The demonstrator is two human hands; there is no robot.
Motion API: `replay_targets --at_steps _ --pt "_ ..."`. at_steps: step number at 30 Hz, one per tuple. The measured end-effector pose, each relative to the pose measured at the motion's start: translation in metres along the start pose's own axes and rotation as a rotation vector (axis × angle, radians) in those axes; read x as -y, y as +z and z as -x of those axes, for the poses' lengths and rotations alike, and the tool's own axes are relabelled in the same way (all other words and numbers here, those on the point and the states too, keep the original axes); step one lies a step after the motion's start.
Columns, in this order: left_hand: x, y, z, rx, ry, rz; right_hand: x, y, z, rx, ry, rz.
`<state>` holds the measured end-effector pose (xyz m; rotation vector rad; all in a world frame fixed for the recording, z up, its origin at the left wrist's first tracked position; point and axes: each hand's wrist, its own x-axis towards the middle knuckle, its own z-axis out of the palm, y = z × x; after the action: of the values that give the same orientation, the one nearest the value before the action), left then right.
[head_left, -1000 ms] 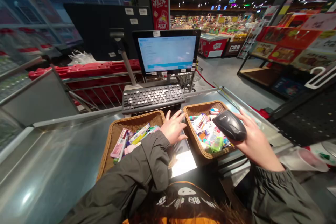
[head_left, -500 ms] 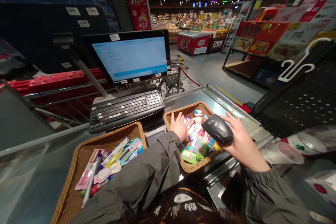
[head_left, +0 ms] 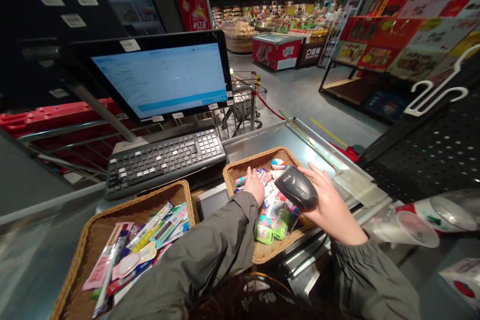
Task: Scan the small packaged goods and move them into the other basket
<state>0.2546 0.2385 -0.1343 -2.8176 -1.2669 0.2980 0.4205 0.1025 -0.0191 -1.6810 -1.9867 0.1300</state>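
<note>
My right hand is wrapped round a black handheld barcode scanner, held above the right wicker basket. My left hand reaches into this same basket. Its fingers are stretched out, a little apart, over the small packets, and its thumb side is partly hidden. A pink and teal item lies just left of the fingers. Bright green small containers sit at the near end of the basket, among several colourful packaged goods. The scanner covers some of them.
At left, another wicker basket holds pens and packaged stationery. Behind stand a keyboard and a lit monitor. A metal counter runs beneath. Clear plastic cups stand at right, below a white hanger.
The view has shifted slightly. My left hand's fingers have drawn closer together among the packets, and a pink and teal item now shows beside them. The scanner stays in my right hand.
</note>
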Motion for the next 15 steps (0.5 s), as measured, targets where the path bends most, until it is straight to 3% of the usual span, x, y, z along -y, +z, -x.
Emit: replay_targets --at_steps 8,12,15 --pt "0.004 -0.006 -0.001 -0.029 -0.044 0.008 -0.004 -0.004 -0.002 0.014 0.015 0.0" --pt "0.009 -0.023 0.008 -0.067 -0.018 0.026 -0.005 -0.006 0.001 0.008 0.022 0.003" --pt "0.018 -0.046 0.02 -0.137 0.007 0.069 -0.004 -0.006 0.004 -0.001 0.024 0.007"
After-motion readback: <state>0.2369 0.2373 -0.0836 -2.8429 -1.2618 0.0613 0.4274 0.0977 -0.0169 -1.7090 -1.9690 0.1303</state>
